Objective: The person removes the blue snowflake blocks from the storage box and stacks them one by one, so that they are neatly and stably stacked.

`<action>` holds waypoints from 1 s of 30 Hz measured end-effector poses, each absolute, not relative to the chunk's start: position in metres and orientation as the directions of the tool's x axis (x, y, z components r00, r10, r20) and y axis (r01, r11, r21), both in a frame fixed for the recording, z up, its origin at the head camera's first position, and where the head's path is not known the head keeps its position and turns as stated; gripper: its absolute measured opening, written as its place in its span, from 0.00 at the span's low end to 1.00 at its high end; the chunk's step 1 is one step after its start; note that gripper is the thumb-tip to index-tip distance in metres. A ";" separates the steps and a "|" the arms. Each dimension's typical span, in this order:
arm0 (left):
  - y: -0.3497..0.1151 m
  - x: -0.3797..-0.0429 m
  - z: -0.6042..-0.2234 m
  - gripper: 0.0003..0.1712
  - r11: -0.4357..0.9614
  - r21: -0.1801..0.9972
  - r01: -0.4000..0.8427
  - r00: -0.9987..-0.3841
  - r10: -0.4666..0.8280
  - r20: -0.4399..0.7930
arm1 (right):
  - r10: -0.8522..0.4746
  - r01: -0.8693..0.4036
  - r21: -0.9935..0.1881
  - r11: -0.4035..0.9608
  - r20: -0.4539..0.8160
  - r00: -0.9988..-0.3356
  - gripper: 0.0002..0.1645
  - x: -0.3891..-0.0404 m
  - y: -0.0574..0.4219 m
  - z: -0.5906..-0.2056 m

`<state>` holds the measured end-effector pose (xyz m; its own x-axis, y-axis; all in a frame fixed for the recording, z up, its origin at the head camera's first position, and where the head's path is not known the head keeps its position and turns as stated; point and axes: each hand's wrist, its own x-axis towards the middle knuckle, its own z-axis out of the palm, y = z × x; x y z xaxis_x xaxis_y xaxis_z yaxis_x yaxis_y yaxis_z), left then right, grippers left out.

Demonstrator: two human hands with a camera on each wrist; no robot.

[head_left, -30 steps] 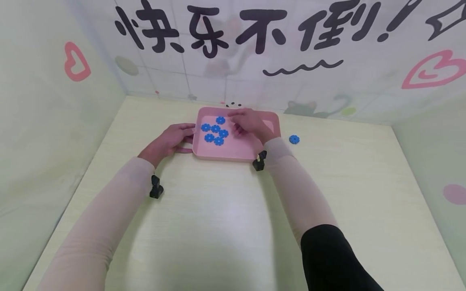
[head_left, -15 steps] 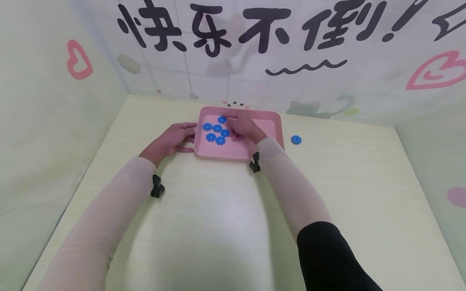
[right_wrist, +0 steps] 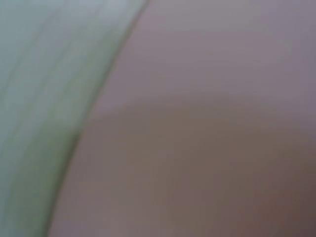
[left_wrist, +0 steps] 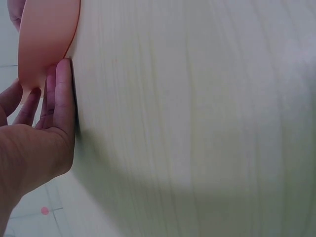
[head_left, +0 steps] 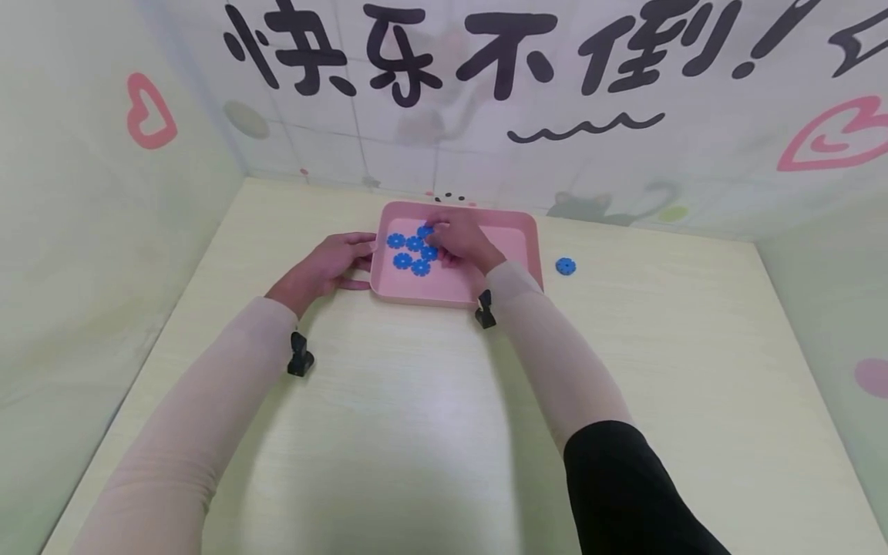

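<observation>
— Left hand (head_left: 329,262)?
— Fingers extended, touching the left end of the shallow pink rectangular tray (head_left: 454,287);
— and the right hand (head_left: 459,237)?
— At the blue notched round discs (head_left: 420,267) inside; whether pinching, I cannot tell.

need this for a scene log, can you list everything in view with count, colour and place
table: 1, pale wood-grain, below the walls
tray: 1, pink, far part of the table
notched discs: 6 visible, blue, inside the tray, left half
loose disc: 1, blue, on the table, right of the tray
back wall: 1, whitish, behind the tray
side walls: 2, pale, left and right
lettering: one row, black, back wall
hearts: 2, pink, left wall and far right
small prints: several, mixed colours, walls
wrist devices: 2, black, one per wrist
sleeves: 2, pale pink, right one black higher up
left hand: 1, touching the tray's left end
right hand: 1, over the tray, at the discs
</observation>
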<state>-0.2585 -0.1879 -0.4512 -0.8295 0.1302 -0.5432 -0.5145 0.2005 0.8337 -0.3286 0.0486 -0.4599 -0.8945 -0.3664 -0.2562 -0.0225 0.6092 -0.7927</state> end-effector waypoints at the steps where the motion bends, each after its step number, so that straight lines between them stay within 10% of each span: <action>1: -0.188 -0.258 -0.451 0.26 0.200 0.833 -0.515 -0.829 0.130 -0.544 | -0.366 -0.020 -0.796 0.606 -0.256 -0.895 0.16 -0.328 0.049 -0.460; 30: -0.189 -0.260 -0.455 0.26 0.195 0.832 -0.520 -0.827 0.131 -0.547 | -0.268 0.120 -0.798 0.591 -0.335 -0.903 0.12 -0.328 0.053 -0.458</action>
<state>-0.2604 -0.1893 -0.4550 -0.8267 0.1312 -0.5472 -0.5197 0.1950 0.8318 -0.3281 0.0530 -0.4577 -0.9032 -0.2683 -0.3350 0.1204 0.5909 -0.7977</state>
